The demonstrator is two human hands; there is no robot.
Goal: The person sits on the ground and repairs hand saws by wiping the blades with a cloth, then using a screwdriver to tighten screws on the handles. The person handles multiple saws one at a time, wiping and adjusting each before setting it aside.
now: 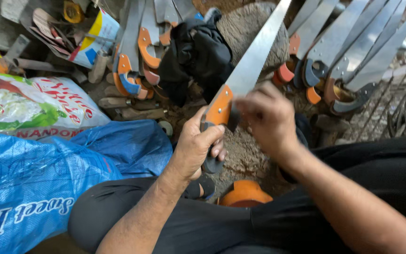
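Left hand (194,146) was clamped on the handsaw (240,80) handle, blade running toward 1 o'clock, while the blurry right hand (266,117) seemingly pinched beside it.

Both bare forearms reach forward from the lower edge of the view, over black-clad knees. The left hand (195,143) is curled into a tight fist, thumb uppermost, knuckles to the left. The right hand (268,117) hovers just beside it, blurred, fingers bent downward.
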